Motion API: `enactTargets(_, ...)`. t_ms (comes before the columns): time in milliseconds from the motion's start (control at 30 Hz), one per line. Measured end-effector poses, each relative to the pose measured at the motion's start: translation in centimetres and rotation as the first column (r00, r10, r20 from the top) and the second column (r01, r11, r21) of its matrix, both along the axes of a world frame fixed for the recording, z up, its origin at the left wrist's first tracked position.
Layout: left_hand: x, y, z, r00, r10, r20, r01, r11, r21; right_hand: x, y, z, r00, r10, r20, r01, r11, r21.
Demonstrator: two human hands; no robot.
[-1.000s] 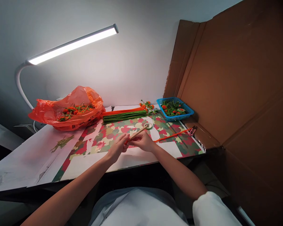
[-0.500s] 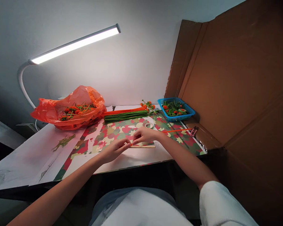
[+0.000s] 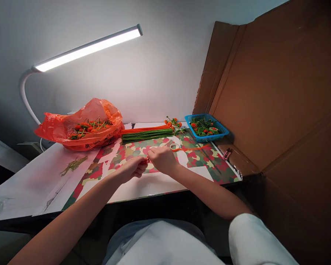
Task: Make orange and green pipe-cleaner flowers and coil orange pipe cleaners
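My left hand (image 3: 132, 169) and my right hand (image 3: 161, 158) meet over the front part of the table, fingertips pinched together. A small bit of orange shows between them; most of what they hold is hidden by the fingers. An orange pipe cleaner (image 3: 193, 148) trails to the right from behind my right hand, blurred, passing by a white tape roll (image 3: 174, 147). Behind the hands lie bundles of green pipe cleaners (image 3: 146, 136) and orange pipe cleaners (image 3: 143, 129), with orange flowers (image 3: 173, 123) at their right end.
An orange plastic bag (image 3: 79, 141) holding flowers on green stems stands at the left. At the back right is a blue basket (image 3: 208, 138) of leaves and flowers. Pink snips (image 3: 226, 154) lie near the cardboard (image 3: 264, 92). A lamp (image 3: 88, 49) hangs above.
Both hands have closed into tighter pinches, and my right hand has turned and shifted left. The orange pipe cleaner has moved and now blurs. The pale stick under the hands is no longer visible.
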State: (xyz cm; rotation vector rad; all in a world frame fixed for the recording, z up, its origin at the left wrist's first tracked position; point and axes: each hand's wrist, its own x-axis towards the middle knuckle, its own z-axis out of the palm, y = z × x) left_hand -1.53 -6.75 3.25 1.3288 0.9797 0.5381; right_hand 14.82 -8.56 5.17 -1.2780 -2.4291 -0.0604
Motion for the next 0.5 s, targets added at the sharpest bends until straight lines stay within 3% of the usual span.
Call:
enactTargets(233, 0.4, 1.8, 0.8, 0.970, 0.151, 0.190, -0.160, 0.987, 0.030, -0.9, 1.8, -0.8, 0.996, 0.059, -0.072, -0.060, 0.998, -0.013)
enactTargets(333, 0.3, 2.5, 1.4, 0.953, 0.190, 0.237, -0.218, 0.971, 0.095, -0.2, 3.6, -0.6, 0.967, 0.125, -0.223, -0.158, 0.978, -0.135)
enactTargets(400, 0.1, 2.9, 2.0, 0.948, 0.196, 0.251, -0.238, 0.960, 0.148, 0.8, 5.0, -0.2, 0.855, 0.141, -0.499, -0.336, 0.884, -0.326)
enactTargets(467, -0.2, 3.2, 2.6, 0.955, 0.176, 0.238, -0.227, 0.952, 0.206, 1.9, 6.3, 0.4, 0.732, 0.075, -0.677, -0.509, 0.721, -0.471)
enactTargets(500, -0.3, 3.3, 3.0, 0.963, 0.158, 0.220, -0.209, 0.950, 0.234, 2.4, 6.9, 0.8, 0.708, 0.043, -0.705, -0.567, 0.630, -0.531)
